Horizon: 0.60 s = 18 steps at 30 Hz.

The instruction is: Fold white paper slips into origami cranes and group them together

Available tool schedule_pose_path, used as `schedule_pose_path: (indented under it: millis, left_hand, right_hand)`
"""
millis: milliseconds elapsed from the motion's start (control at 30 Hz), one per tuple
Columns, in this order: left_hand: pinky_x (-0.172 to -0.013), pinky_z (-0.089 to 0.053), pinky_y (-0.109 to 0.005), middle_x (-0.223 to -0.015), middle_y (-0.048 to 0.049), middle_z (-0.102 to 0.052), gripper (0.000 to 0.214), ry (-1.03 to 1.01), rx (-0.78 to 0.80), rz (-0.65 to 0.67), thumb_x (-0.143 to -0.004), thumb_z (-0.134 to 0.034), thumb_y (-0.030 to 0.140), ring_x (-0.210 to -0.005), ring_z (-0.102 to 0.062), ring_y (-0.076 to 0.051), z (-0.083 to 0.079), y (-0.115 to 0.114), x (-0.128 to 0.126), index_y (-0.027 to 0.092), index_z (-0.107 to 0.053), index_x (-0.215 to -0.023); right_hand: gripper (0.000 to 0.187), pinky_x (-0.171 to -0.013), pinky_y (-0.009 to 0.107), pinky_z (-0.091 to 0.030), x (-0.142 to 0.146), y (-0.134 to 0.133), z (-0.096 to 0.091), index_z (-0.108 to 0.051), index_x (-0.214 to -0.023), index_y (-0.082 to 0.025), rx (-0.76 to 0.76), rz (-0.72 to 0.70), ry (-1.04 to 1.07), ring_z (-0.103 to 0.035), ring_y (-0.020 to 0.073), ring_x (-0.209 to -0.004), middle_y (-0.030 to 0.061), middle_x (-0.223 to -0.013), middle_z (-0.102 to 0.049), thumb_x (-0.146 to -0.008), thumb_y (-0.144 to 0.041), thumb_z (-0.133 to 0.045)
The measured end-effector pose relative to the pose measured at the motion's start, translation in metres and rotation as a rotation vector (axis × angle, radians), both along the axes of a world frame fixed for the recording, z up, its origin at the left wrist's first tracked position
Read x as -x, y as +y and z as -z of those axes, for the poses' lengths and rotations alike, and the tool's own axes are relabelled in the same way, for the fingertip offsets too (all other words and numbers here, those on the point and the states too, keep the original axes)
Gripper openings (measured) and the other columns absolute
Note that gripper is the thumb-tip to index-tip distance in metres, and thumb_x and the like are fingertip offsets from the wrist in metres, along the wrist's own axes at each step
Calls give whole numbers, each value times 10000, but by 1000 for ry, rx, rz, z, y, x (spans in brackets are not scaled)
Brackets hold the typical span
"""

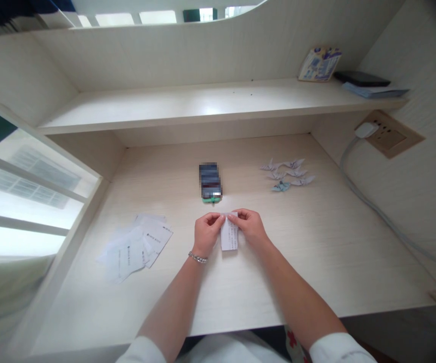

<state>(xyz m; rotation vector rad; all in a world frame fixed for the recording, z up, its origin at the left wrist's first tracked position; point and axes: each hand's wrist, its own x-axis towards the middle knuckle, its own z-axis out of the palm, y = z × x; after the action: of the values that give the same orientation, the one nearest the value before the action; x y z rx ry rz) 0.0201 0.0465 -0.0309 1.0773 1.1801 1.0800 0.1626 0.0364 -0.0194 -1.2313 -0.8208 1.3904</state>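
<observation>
A narrow folded sheet of printed paper (229, 238) is held just above the desk or against it; I cannot tell which. My left hand (207, 231) pinches its upper left edge, thumb on top. At the upper right edge, my right hand (251, 227) pinches the same paper, so both thumbs nearly meet. Beyond the hands lies a phone (210, 180) with a green lower edge, its screen pixelated. Several folded paper figures (288, 171), mostly white and one bluish, rest to the right of the phone. Loose printed paper sheets (134, 249) overlap on the left.
The pale desk (316, 262) is backed by a raised shelf (187, 103). A small colourful packet (319, 64) and a dark flat object (362, 78) lie on that shelf. A white cable (377, 212) runs from the wall socket (392, 135) down the right side.
</observation>
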Motion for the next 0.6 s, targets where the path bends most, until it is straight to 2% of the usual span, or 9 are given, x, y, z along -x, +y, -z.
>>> schedule_pose_path:
  millis: [300,600]
  left_hand:
    - [-643,-514,-304,-750,-81,-695,271,-81,69,2,-666,-711,346,-654,-631,-171,3,-3,2,112,-679,-799]
    - [-616,-494,-270,-738,-71,-687,254,-11,20,-11,-676,-699,348,-647,-616,-156,4,-3,4,120,-678,-786]
  right_hand:
    - [296,-527,272,-456,1,-4,2,-692,-714,-131,2,2,-39,-607,174,-570,52,-642,-685,-582,-384,-769]
    - [285,-588,318,-510,-1,-1,1,-705,-690,-143,54,31,32,-628,188,-584,49,-632,-691,-561,-386,-781]
